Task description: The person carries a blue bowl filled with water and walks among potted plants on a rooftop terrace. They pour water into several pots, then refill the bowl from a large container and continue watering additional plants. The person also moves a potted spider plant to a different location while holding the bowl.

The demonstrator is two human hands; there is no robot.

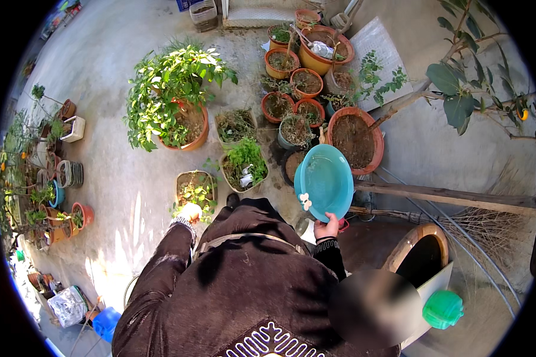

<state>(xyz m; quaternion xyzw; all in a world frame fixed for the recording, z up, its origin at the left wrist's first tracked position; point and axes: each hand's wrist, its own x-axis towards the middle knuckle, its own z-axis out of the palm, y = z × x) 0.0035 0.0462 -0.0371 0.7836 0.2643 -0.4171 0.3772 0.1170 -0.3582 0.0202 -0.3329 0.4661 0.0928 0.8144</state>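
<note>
My right hand [326, 227] grips the near rim of a turquoise plastic basin [328, 178], which is tilted and has a small pale ornament on its left side. Beyond the basin stands an orange pot of bare soil [353, 140]. On the other side, my left hand [191, 213] is over the near edge of a square planter with a leafy plant [195, 185]; glare hides its fingers and whether it touches the leaves. Between the hands, farther off, is a planter of feathery greens [244, 160] with white scraps in it.
A large bushy potted plant [174, 98] stands ahead left. Several orange pots [307, 83] crowd ahead right. A wooden plank [446, 196], a twig broom [487, 227] and a wide brown-rimmed vessel [422, 236] lie at right, below a branch [399, 107] reaching in.
</note>
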